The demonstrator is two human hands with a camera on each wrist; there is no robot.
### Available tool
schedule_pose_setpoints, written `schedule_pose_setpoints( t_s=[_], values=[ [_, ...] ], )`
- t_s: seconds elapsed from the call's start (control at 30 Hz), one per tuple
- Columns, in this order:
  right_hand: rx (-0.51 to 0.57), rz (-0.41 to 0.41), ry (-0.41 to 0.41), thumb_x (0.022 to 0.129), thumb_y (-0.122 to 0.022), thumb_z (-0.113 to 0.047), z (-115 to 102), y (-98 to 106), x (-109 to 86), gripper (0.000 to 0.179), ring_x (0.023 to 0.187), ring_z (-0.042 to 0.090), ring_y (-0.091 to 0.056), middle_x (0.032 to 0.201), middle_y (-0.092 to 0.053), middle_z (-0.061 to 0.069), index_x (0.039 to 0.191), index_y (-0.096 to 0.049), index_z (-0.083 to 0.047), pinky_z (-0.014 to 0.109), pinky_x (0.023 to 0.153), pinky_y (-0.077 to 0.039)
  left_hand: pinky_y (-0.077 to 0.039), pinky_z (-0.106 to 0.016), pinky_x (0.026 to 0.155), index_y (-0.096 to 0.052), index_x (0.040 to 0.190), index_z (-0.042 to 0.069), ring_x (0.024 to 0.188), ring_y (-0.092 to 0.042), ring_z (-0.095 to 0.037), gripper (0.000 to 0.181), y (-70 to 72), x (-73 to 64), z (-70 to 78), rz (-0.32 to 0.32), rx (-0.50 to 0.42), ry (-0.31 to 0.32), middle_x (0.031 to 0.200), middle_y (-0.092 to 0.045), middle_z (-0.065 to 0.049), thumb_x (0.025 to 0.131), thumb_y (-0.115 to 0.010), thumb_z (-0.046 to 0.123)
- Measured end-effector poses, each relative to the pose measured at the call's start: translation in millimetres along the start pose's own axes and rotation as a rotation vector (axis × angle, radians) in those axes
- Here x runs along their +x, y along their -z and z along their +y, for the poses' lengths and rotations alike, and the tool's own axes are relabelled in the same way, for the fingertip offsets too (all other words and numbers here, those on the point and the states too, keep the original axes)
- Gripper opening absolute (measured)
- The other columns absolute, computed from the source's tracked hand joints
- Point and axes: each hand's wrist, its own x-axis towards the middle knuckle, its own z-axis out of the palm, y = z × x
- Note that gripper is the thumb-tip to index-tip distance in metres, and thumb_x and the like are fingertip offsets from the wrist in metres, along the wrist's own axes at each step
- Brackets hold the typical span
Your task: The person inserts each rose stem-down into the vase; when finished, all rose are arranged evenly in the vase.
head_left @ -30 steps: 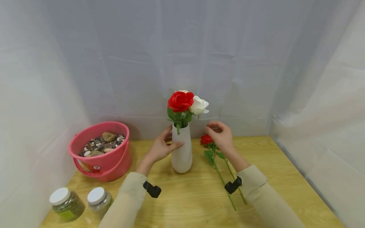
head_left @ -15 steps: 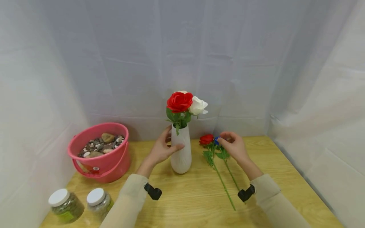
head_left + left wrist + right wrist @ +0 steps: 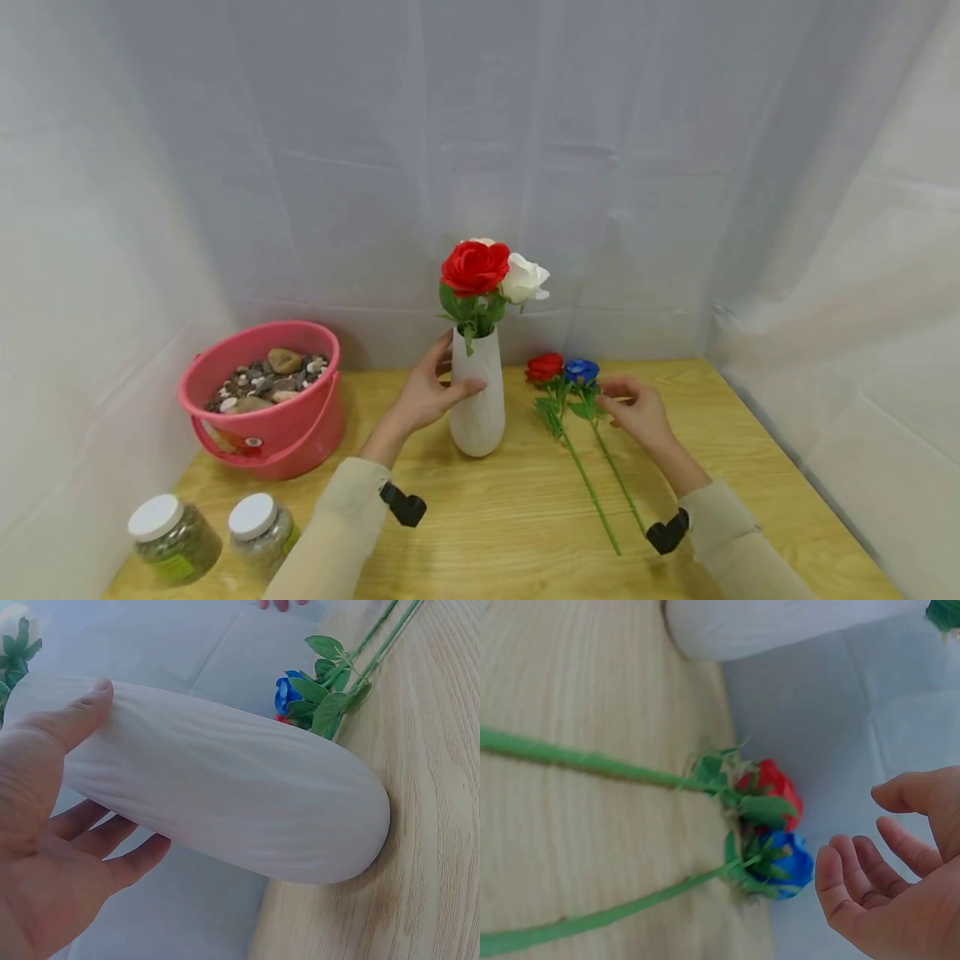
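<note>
My left hand (image 3: 427, 396) grips the white vase (image 3: 478, 408) round its upper side, thumb in front and fingers behind. The vase stands upright, holding a red rose (image 3: 476, 267), a white rose (image 3: 524, 278) and a paler bloom behind them. To its right, a red rose and a blue rose (image 3: 581, 372) lie on the table, stems toward me. My right hand (image 3: 637, 410) hovers just right of the blue rose. In the right wrist view its fingers are loosely bent with a gap to the thumb, and nothing is between them.
A pink bucket (image 3: 300, 446) of stones stands left of the vase. Two lidded jars, a larger jar (image 3: 180, 546) and a smaller jar (image 3: 262, 533), are at the front left. White sheeting (image 3: 480, 125) closes off the back and sides of the wooden table (image 3: 480, 533).
My right hand has moved right and toward me, away from above the red rose on the table, uncovering the blue rose. The left hand still holds the vase.
</note>
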Motion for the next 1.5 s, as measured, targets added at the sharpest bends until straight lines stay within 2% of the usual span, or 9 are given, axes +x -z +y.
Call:
schedule_pose_setpoints(
  t_s=[0.13, 0.23, 0.37, 0.5, 0.73, 1.1, 1.3, 1.5],
  values=[
    [-0.033, 0.001, -0.037, 0.1, -0.071, -0.011, 15, 1, -2.1, 0.037, 0.085, 0.012, -0.07, 0.121, -0.07, 0.027, 0.131, -0.066, 0.007, 0.031, 0.067, -0.064, -0.052, -0.061, 0.109, -0.024, 0.169, 0.02, 0.143, -0.051, -0.046, 0.094, 0.5, 0.5, -0.1, 0.002, 0.0, 0.004, 0.162, -0.046, -0.02, 0.096, -0.081, 0.023],
    [-0.052, 0.007, -0.064, 0.099, -0.071, -0.009, 25, 1, -4.0, 0.037, 0.088, 0.024, -0.074, 0.119, -0.07, 0.028, 0.131, -0.065, 0.009, 0.032, 0.065, -0.064, -0.052, -0.061, 0.11, -0.024, 0.169, 0.02, 0.143, -0.051, -0.046, 0.093, 0.1, 1.3, -1.1, 0.003, -0.002, 0.009, 0.162, -0.047, -0.02, 0.095, -0.081, 0.023],
    [-0.054, -0.003, -0.086, 0.098, -0.073, -0.007, 34, 1, -8.6, 0.038, 0.087, 0.028, -0.075, 0.116, -0.07, 0.028, 0.13, -0.065, 0.011, 0.031, 0.063, -0.064, -0.052, -0.062, 0.11, -0.024, 0.169, 0.019, 0.143, -0.051, -0.046, 0.093, -0.2, 1.6, -1.6, 0.002, -0.006, 0.013, 0.162, -0.046, -0.02, 0.095, -0.081, 0.022],
    [-0.049, -0.04, -0.125, 0.096, -0.075, -0.009, 41, 2, -12.7, 0.041, 0.088, 0.02, -0.073, 0.119, -0.069, 0.028, 0.131, -0.064, 0.01, 0.031, 0.065, -0.064, -0.051, -0.062, 0.11, -0.024, 0.17, 0.02, 0.144, -0.051, -0.046, 0.094, 0.3, 1.4, -1.0, 0.0, -0.001, 0.021, 0.162, -0.046, -0.02, 0.095, -0.081, 0.023],
    [-0.025, -0.129, -0.155, 0.095, -0.074, -0.006, 49, 1, -18.3, 0.044, 0.092, 0.025, -0.072, 0.122, -0.063, 0.031, 0.132, -0.061, 0.012, 0.036, 0.067, -0.065, -0.051, -0.062, 0.111, -0.023, 0.17, 0.02, 0.144, -0.051, -0.046, 0.094, 0.4, 1.5, 0.8, -0.001, 0.003, 0.03, 0.162, -0.047, -0.021, 0.095, -0.081, 0.024],
    [-0.218, -0.146, -0.118, 0.079, -0.085, -0.005, 52, -2, -19.6, 0.051, 0.092, 0.025, -0.069, 0.11, -0.069, 0.023, 0.125, -0.067, 0.008, 0.03, 0.073, -0.057, -0.051, -0.061, 0.111, -0.023, 0.17, 0.019, 0.145, -0.051, -0.046, 0.094, 0.1, 0.3, -0.6, -0.001, 0.004, 0.034, 0.162, -0.046, -0.02, 0.096, -0.081, 0.024],
    [-0.277, -0.171, -0.062, 0.073, -0.08, 0.001, 51, -2, -18.0, 0.053, 0.091, 0.025, -0.068, 0.104, -0.069, 0.021, 0.124, -0.067, 0.009, 0.032, 0.075, -0.055, -0.051, -0.061, 0.111, -0.022, 0.17, 0.019, 0.145, -0.05, -0.046, 0.095, -0.2, -0.2, -1.6, 0.0, -0.002, 0.041, 0.162, -0.046, -0.02, 0.096, -0.081, 0.024],
    [-0.32, -0.205, -0.104, 0.071, -0.076, 0.001, 47, -1, -12.8, 0.062, 0.09, 0.026, -0.066, 0.108, -0.068, 0.021, 0.131, -0.065, 0.008, 0.035, 0.072, -0.054, -0.051, -0.062, 0.111, -0.023, 0.17, 0.019, 0.145, -0.05, -0.047, 0.095, 0.3, -0.2, 0.6, 0.003, 0.003, 0.04, 0.162, -0.046, -0.021, 0.095, -0.081, 0.024]
  ],
)
